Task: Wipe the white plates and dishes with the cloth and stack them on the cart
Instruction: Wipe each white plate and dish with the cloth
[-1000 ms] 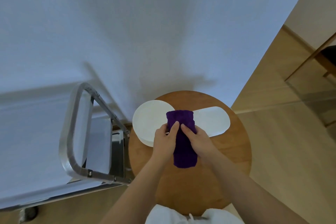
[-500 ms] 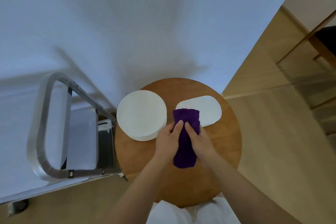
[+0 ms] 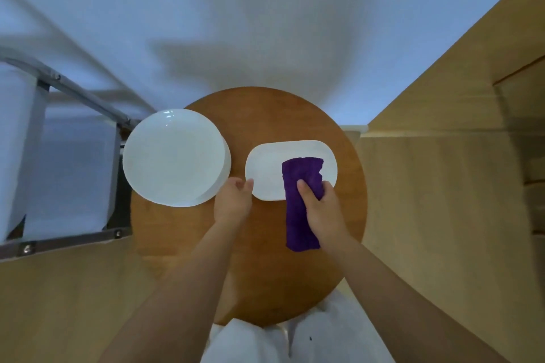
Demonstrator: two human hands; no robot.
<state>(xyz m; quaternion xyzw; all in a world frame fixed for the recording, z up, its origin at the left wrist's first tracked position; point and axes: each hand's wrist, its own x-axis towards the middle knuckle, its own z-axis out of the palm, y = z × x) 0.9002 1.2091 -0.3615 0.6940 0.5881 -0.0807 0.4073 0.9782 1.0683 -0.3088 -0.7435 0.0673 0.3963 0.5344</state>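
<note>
Fingers of right hand (image 3: 320,209) gripping purple cloth (image 3: 300,203) over oval dish (image 3: 265,168), left hand (image 3: 233,200) fingers' state unclear, cart (image 3: 73,156) cut off

Round plates (image 3: 174,156) crowd the cart frame (image 3: 88,97).

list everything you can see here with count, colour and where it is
round plates: a stack, count unclear, white, left side of the stool top, overhanging its edge
oblong dish: 1, white, right of the round plates on the stool
cloth: 1, purple, folded, far end lying on the oblong dish, near end on the stool
round stool: 1, brown wood, centre, holding the dishes
cart: 1, grey metal frame, left of the stool, nothing visible on it
wall: white, behind the stool
floor: light wood, around the stool
left hand: 1, bare, at the near left corner of the oblong dish
right hand: 1, bare, gripping the cloth
</note>
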